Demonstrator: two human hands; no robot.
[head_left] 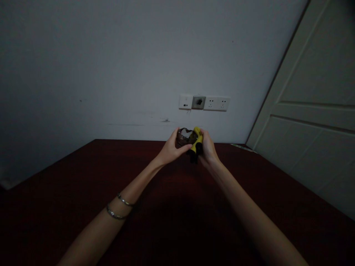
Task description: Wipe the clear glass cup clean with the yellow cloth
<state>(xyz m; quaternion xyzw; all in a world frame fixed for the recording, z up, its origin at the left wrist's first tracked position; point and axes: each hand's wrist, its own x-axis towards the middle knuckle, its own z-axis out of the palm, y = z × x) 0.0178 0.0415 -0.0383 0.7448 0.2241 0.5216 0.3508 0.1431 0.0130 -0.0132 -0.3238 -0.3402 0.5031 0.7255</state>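
Observation:
My two hands are close together above the far part of the dark red table [133, 177]. My left hand [172, 148] is closed on the left side of a dark, brownish see-through object [183, 137] that looks like tinted glasses. Its thumb reaches across to a yellow object with black ends [198, 139]. Around the right side of that yellow object curls my right hand [208, 148]. The two objects touch or overlap; dim light and fingers hide where they meet, and what kind the yellow one is cannot be made out.
Behind the table rises a pale wall [124, 66] with a row of sockets and switches [216, 103]. A white panelled door [310, 122] stands along the right side. Something flat and light [242, 147] lies at the table's far right edge.

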